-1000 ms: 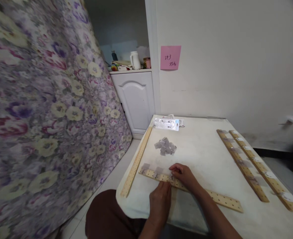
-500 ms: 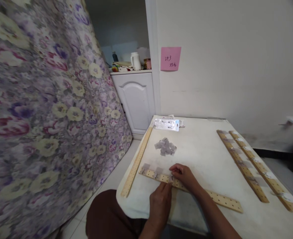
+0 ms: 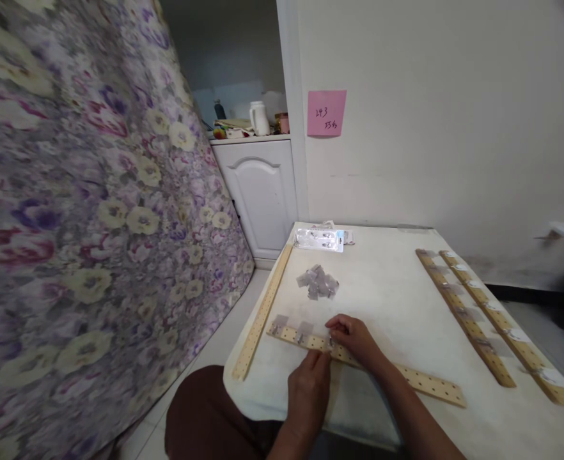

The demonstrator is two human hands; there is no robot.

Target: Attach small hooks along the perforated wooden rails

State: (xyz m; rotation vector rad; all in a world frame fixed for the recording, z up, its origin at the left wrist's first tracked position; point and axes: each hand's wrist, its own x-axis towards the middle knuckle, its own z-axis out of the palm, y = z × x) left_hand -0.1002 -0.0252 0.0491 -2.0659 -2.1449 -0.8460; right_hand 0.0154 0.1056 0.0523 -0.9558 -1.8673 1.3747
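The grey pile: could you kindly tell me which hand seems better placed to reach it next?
Probably the right hand: it is on the far side of the nearest strip, closer to the grey pile, while the left hand is on the near side.

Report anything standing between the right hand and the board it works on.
Nothing visible: the right hand is at a metal clip on the board. The grey pile lies beyond, clear of both.
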